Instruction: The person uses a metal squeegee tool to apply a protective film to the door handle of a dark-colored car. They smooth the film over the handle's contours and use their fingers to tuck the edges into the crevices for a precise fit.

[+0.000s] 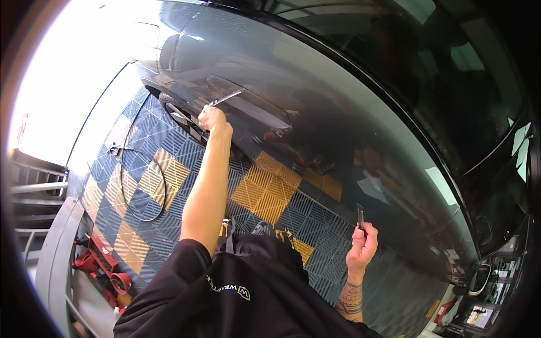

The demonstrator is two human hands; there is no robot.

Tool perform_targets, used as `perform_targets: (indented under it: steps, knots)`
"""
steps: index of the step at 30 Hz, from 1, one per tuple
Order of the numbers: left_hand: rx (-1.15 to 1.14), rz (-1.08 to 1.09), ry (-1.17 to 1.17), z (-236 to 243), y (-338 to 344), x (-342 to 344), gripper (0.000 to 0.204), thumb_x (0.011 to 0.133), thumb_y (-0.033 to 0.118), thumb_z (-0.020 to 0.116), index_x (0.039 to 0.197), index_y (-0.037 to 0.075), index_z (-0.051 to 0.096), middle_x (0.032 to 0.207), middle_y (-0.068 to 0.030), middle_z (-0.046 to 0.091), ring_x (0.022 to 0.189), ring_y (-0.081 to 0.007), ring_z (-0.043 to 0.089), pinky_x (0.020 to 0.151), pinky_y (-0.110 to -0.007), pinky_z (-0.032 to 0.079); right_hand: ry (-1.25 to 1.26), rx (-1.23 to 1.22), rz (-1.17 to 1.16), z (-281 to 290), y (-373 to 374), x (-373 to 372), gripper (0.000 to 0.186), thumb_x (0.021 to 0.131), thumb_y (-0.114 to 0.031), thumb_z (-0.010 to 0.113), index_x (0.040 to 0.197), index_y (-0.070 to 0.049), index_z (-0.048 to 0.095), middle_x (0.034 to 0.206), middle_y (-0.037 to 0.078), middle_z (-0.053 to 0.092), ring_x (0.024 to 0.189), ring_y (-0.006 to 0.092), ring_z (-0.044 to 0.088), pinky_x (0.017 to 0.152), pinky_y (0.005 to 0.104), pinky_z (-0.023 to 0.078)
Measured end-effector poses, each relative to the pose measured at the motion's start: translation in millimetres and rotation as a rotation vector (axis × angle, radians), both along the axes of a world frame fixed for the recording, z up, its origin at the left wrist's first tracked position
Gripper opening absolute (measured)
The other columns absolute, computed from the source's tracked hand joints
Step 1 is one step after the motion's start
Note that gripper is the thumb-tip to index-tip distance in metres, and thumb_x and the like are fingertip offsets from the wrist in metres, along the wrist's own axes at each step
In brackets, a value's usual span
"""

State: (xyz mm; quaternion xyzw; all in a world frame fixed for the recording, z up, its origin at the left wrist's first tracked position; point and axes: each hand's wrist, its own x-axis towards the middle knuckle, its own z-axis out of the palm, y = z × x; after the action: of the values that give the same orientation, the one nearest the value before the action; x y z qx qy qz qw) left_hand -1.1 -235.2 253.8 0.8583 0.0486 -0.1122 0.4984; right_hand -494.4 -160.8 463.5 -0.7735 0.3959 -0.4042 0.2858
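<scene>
My left hand (213, 119) reaches out ahead, its fingers closed round a thin, silvery, straight-edged tool (226, 98). That tool lies close to the glossy dark side of a car (315, 84), over a long recessed shape (253, 107) in the panel; whether it touches the paint I cannot tell. My right hand (362, 246) is lower and to the right, holding a snap-off knife (360, 215) upright with its blade pointing up. The knife appears apart from the panel. Light and floor tiles reflect in the bodywork.
A car wheel (176, 114) stands beyond my left hand. On the blue-grey and tan tiled floor (132, 211) lies a looped black hose (163, 188). Red equipment (103, 258) sits at left beside a grey metal frame (58, 253). Shelves with goods (496, 281) stand at lower right.
</scene>
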Motion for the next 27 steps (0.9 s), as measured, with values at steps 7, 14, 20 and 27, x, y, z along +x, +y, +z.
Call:
perform_targets:
  steps: [7, 14, 20, 27]
  knots:
    - [-0.625, 0.776, 0.684, 10.7, 11.7, 18.3, 0.019, 0.087, 0.025, 0.061, 0.098, 0.009, 0.063, 0.087, -0.0037, 0.065, 0.078, -0.0198, 0.065, 0.062, -0.033, 0.052, 0.133, -0.03, -0.068, 13.5, 2.2, 17.1, 0.019, 0.097, -0.014, 0.049, 0.1, 0.004, 0.057, 0.068, 0.001, 0.048, 0.058, 0.0069, 0.042, 0.052, 0.0215, 0.032]
    - [-1.21, 0.776, 0.957, -26.9, 34.8, 29.1, 0.025, 0.095, 0.009, 0.032, 0.077, 0.005, 0.049, 0.068, -0.0051, 0.054, 0.053, -0.0155, 0.054, 0.057, -0.035, 0.052, 0.021, 0.004, -0.059, 23.3, -4.1, 99.2, 0.025, 0.1, -0.015, 0.044, 0.108, 0.003, 0.058, 0.069, 0.001, 0.048, 0.058, 0.0065, 0.041, 0.051, 0.0212, 0.032]
    - [-1.286, 0.457, 0.857, -35.4, 48.0, 20.3, 0.014, 0.095, 0.009, 0.039, 0.087, 0.004, 0.049, 0.07, -0.006, 0.05, 0.049, -0.0134, 0.043, 0.043, -0.027, 0.038, 0.082, -0.034, -0.013, 39.3, -9.1, 154.7, 0.026, 0.1, -0.018, 0.047, 0.107, 0.003, 0.059, 0.073, 0.003, 0.052, 0.061, 0.0081, 0.045, 0.054, 0.0226, 0.037]
    - [-0.143, -0.604, -0.7, 103.1, 66.0, -12.1, 0.035, 0.086, 0.028, 0.058, 0.116, 0.009, 0.06, 0.116, -0.0095, 0.052, 0.106, -0.0239, 0.049, 0.09, -0.043, 0.034, 0.143, -0.02, -0.088, 39.1, 0.9, 180.4, 0.022, 0.099, -0.013, 0.047, 0.107, 0.004, 0.059, 0.075, 0.004, 0.053, 0.063, 0.0088, 0.047, 0.056, 0.0231, 0.039]
